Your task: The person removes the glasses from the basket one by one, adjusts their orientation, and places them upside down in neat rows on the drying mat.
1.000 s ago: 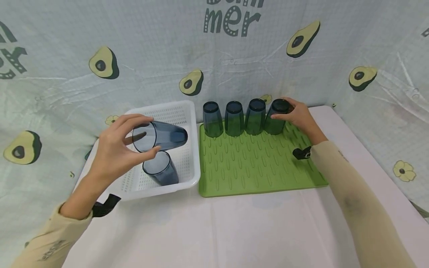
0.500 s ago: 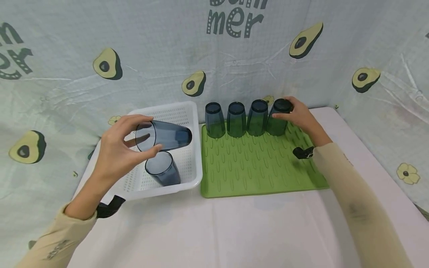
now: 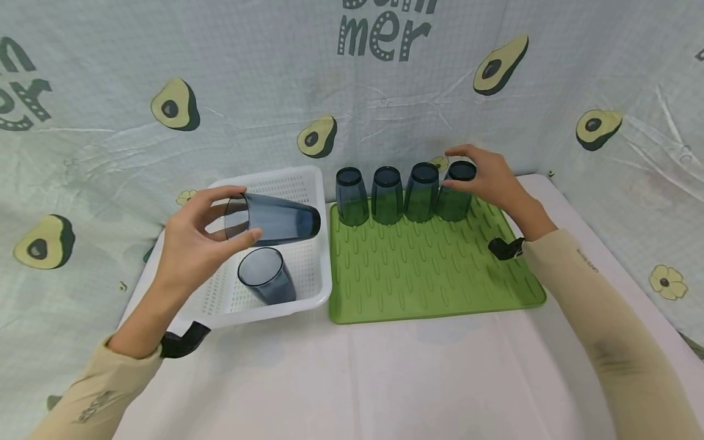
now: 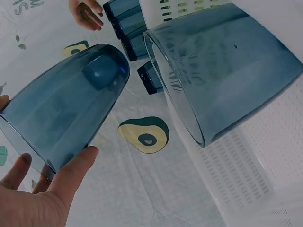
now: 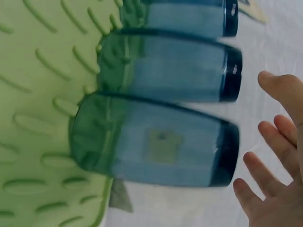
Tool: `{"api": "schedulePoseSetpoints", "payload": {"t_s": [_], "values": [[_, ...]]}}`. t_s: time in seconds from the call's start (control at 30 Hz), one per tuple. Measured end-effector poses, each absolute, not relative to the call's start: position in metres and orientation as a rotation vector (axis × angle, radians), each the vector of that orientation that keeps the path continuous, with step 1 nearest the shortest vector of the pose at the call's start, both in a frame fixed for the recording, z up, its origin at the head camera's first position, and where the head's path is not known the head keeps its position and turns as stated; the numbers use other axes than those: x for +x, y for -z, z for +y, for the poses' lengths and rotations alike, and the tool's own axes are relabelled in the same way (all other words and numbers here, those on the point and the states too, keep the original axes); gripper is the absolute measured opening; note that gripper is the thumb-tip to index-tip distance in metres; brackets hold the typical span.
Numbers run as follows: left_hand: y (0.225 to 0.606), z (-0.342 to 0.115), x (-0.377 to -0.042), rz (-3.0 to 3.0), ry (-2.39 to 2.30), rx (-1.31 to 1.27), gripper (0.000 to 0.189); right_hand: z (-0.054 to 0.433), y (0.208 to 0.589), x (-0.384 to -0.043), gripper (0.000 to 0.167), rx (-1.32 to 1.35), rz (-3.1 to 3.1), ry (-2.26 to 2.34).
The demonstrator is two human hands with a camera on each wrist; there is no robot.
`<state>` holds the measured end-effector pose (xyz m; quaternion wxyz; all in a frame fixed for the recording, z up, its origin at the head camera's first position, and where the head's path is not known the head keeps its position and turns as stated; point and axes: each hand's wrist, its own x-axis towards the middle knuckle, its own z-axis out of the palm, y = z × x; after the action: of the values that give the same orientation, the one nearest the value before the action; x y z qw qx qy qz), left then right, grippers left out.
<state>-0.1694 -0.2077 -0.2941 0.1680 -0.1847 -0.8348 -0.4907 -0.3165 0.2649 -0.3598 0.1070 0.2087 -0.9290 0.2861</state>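
My left hand [image 3: 200, 238] grips a blue glass [image 3: 283, 219] near its rim, thumb on one side and fingers on the other. This glass lies sideways in the air above a white basket [image 3: 326, 244]. Another blue glass [image 3: 268, 278] leans inside the basket; it looms large in the left wrist view. My right hand [image 3: 492, 177] hovers by the rightmost upside-down glass [image 3: 454, 198], its fingers spread and apart from it in the right wrist view. That glass [image 5: 161, 142] stands rim down on a green drying mat [image 3: 418, 275].
Three more upside-down glasses [image 3: 387, 198] stand in a row along the mat's back edge, close together. A white cloth [image 3: 352, 379] covers the table. Behind hangs a curtain [image 3: 247, 79] printed with avocados.
My right hand has let go of the rightmost glass and drawn up and back from it. The glass in my left hand has swung slightly to the right, its base lower.
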Motion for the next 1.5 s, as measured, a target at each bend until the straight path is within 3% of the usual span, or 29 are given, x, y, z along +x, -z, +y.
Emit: {"api": "schedulePoseSetpoints", "payload": {"t_s": [0.5, 1.5], "values": [[0.293, -0.213, -0.167, -2.403, 1.496, -0.405, 0.061, 0.217, 0.352, -0.297, 0.058, 0.949, -2.604, -0.788], [0.294, -0.217, -0.173, -1.980, 2.407, -0.194, 0.035, 0.142, 0.359, -0.273, 0.065, 1.344, -2.247, -1.013]]}}
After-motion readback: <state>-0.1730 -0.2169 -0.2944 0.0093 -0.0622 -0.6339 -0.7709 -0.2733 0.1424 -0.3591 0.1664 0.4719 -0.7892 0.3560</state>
